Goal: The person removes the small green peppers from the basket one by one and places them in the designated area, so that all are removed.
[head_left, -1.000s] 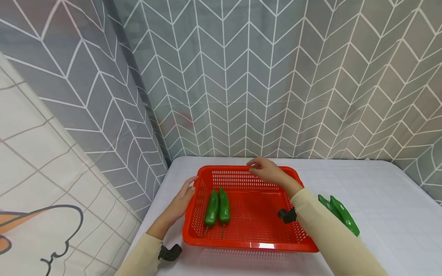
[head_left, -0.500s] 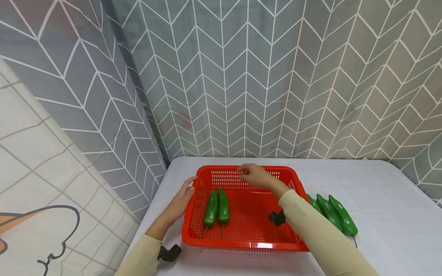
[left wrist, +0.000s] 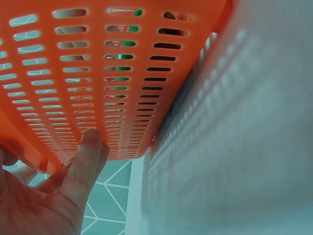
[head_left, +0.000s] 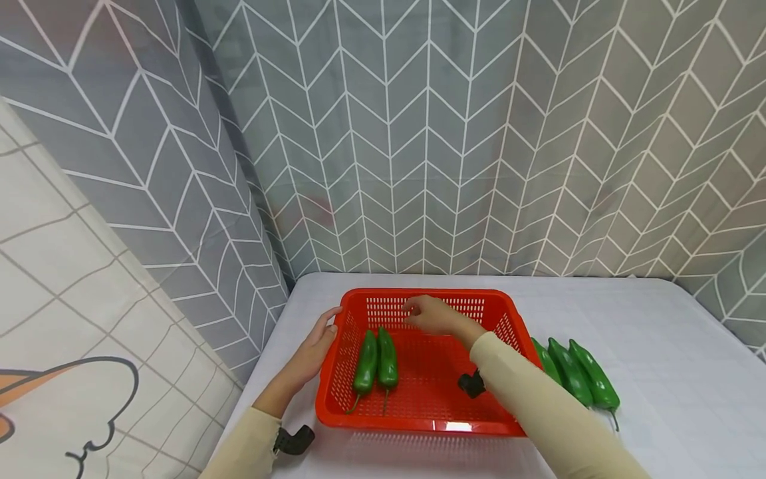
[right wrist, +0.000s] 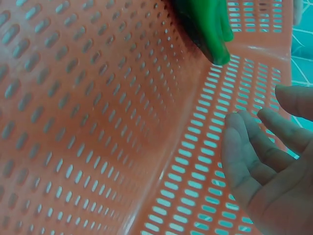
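Observation:
Two long green chili peppers (head_left: 377,361) lie side by side at the left of a red perforated plastic basket (head_left: 419,426), stems toward the person. My left hand (head_left: 314,346) rests against the basket's left side; in the left wrist view its fairly straight fingers (left wrist: 88,152) touch the outer wall below the rim. Over the back part of the basket hovers my right hand (head_left: 433,315), fingers loosely bent with nothing between them. The right wrist view shows that hand (right wrist: 274,166) by the slotted wall, with the peppers (right wrist: 210,29) beyond.
Three more green chili peppers (head_left: 574,374) lie in a row on the white-covered table (head_left: 676,372), right of the basket; the right sleeve (head_left: 532,392) passes just in front of them. A grey patterned curtain (head_left: 407,146) hangs behind the table.
My right hand has moved left and lower over the basket, and the sleeve now uncovers a third pepper on the right. The left hand and the basket have stayed in place.

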Demonstrator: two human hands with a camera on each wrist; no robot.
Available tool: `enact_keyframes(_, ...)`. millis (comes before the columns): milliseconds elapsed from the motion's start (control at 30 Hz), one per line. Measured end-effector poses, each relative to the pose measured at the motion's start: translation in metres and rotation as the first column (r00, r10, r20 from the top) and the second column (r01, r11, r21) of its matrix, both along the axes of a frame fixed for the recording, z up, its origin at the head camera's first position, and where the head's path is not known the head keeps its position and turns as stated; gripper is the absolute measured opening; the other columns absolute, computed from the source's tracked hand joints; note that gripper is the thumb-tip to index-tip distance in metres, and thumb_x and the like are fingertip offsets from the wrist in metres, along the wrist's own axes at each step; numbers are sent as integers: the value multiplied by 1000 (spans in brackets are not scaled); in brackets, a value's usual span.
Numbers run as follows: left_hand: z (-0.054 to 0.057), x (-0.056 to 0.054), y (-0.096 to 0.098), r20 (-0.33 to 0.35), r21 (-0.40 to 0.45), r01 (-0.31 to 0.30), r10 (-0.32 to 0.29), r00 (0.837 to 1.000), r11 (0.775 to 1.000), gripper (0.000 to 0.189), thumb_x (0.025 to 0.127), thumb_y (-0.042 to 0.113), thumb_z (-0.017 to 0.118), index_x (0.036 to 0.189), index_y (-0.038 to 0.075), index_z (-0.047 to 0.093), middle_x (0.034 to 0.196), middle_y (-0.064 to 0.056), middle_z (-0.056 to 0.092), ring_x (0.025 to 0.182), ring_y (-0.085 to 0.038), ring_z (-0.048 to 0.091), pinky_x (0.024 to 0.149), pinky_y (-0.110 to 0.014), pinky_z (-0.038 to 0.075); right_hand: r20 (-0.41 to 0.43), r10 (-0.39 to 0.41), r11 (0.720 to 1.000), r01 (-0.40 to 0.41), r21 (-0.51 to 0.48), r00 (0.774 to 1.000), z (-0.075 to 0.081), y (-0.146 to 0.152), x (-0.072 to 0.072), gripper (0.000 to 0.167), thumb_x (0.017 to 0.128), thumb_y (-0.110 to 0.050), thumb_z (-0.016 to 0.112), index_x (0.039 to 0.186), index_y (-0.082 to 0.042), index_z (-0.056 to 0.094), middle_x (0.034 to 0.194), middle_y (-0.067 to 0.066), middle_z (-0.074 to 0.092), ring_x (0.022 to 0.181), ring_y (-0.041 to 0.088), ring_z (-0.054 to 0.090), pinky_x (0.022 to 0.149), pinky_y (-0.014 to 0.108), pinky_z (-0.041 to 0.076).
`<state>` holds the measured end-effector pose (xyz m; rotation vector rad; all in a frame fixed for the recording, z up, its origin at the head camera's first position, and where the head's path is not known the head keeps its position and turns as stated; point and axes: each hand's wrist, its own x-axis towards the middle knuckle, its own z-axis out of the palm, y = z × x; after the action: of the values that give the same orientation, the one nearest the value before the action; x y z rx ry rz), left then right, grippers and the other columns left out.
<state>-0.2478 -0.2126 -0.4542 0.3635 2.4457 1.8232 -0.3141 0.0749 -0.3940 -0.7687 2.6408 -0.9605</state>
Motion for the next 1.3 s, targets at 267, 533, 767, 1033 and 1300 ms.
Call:
enact_keyframes(267, 0, 1, 0, -8, -2, 6, -6, 1000, 1000, 46, 112, 28, 34, 157, 19, 27, 135, -21, 57, 110, -30, 65, 89, -36, 57, -8, 29, 997, -28, 69, 1000, -9, -12, 0, 30, 96, -9, 67, 123, 4, 67, 117, 15, 68, 105, 30, 65, 92, 46, 54)
enact_keyframes(533, 0, 1, 0, -2, -2, -10, 10, 1000, 1000, 46, 112, 27, 35, 157, 20, 29, 134, -19, 59, 110, -29, 65, 90, -37, 57, 78, 29, 995, -37, 94, 997, -17, -20, 0, 32, 96, -11, 67, 125, 2, 66, 122, 13, 66, 109, 29, 64, 95, 46, 53)
enact_keyframes(767, -1, 1, -1, -1, 2, -7, 7, 1000, 1000, 46, 112, 29, 35, 157, 19, 28, 135, -20, 58, 110, -30, 65, 89, -36, 57, 171, 24, 994, -41, 98, 985, -22, -28, 2, 38, 94, -12, 70, 128, 5, 63, 119, 13, 66, 86, 20, 67, 76, 36, 58)
enact_keyframes(1033, 0, 0, -1, -4, 5, -7, 7, 1000, 1000, 46, 112, 27, 36, 157, 19, 28, 134, -19, 59, 110, -29, 65, 91, -37, 57, 197, 8, 996, -26, 91, 980, -25, -37, 4, 31, 94, -7, 69, 122, 6, 65, 94, 8, 67, 75, 19, 68, 67, 32, 58)
enact_keyframes(1300, 0, -1, -1, -18, 13, 19, -19, 1000, 1000, 46, 112, 26, 35, 157, 15, 28, 135, -22, 58, 110, -28, 63, 93, -32, 54, 176, -10, 996, -5, 88, 984, -27, -49, 9, 8, 91, 1, 64, 84, 0, 68, 68, 8, 65, 63, 26, 70, 56, 32, 58)
